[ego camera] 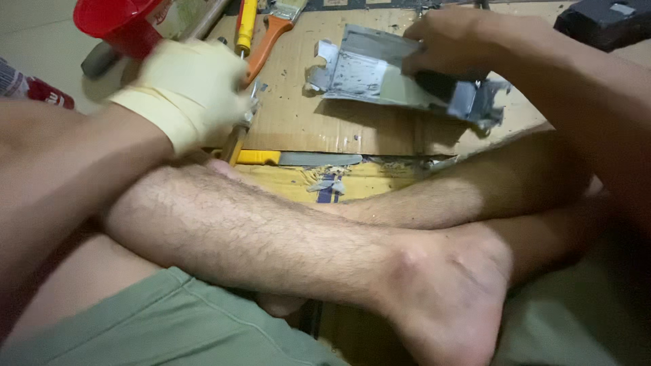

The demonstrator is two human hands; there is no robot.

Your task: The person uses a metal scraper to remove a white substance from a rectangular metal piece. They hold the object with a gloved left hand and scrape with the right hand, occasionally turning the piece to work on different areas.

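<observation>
Cardboard (380, 129): a flat brown sheet spread on the floor ahead of the person's crossed bare legs; everything else lies on it or along its edges.
Metal bracket (380, 71): a grey, scuffed sheet-metal piece with bent tabs at both ends, lying on the cardboard at about one o'clock from the legs. Its long axis runs from ten o'clock down to four o'clock, the notched end pointing toward ten o'clock.
Right hand (451, 41): bare, pressed down on the upper right part of the bracket, fingers curled over its far edge and gripping it.
Left hand (193, 88): in a cream rubber glove, blurred, at about eleven o'clock from the legs. Fingers are closed around a thin tool (239, 132) whose wooden shaft slants down toward six o'clock; its tip is hidden behind the leg.
Red funnel (122, 24): at eleven o'clock, beyond the gloved hand.
Paintbrush (271, 34): orange handle, lying near twelve o'clock, bristles pointing away.
Yellow-handled screwdriver (245, 24): just left of the paintbrush.
Yellow-handled knife (298, 158): at the cardboard's near edge, blade pointing to three o'clock.
</observation>
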